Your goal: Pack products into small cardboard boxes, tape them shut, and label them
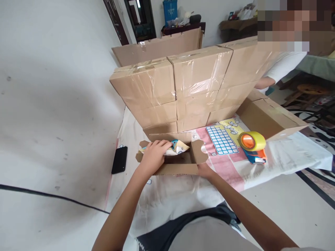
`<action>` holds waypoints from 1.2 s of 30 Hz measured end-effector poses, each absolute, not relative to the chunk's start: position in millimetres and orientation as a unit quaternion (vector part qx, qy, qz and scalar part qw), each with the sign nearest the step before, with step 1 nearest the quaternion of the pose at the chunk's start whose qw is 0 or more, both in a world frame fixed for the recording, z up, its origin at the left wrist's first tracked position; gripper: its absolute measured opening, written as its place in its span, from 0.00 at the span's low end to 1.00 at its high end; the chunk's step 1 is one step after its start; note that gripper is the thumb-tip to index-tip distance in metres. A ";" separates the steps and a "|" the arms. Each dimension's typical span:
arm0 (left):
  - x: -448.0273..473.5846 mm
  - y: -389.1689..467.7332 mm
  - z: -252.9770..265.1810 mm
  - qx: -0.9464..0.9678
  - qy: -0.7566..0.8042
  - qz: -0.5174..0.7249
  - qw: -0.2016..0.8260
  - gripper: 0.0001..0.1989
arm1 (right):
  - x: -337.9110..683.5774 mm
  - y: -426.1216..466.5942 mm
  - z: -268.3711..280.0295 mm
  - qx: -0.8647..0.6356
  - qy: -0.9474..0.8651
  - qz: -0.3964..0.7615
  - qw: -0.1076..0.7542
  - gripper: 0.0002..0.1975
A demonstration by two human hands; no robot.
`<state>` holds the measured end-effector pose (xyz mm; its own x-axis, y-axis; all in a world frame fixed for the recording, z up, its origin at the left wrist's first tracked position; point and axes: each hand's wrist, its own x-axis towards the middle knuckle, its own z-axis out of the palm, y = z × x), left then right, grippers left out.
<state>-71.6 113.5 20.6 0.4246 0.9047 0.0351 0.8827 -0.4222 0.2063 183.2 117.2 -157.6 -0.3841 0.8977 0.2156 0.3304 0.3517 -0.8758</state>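
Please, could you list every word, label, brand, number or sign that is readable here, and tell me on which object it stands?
No text can be read with certainty.
Blue container at the back: pale marks, too small to read.
Packet in the small open box: printed, no legible word.
Blue-outlined sheet: no readable text.
Dark clothing at the bottom: pale marks, unclear.

Head cam looks fwd & down from abv. wearer's torso (206, 235), fairly nr. the table (180, 191).
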 end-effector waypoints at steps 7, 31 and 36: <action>-78.8 105.8 29.1 0.851 0.510 0.057 0.108 0.30 | 182.8 117.6 -156.9 -0.402 -0.738 0.416 0.348 0.16; -82.5 32.3 -91.8 0.578 0.554 0.509 0.317 0.25 | 203.4 63.5 -64.0 -0.432 -0.696 0.389 0.422 0.30; -75.0 32.0 -103.0 0.539 0.583 0.494 0.355 0.30 | 190.2 64.8 -78.5 -0.447 -0.674 0.371 0.457 0.22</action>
<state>-75.0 32.0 -103.0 -0.1672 0.9786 0.1197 0.2774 -0.0698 0.9582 190.2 64.8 -78.5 -0.1836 0.9411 0.2841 0.2636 0.3256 -0.9080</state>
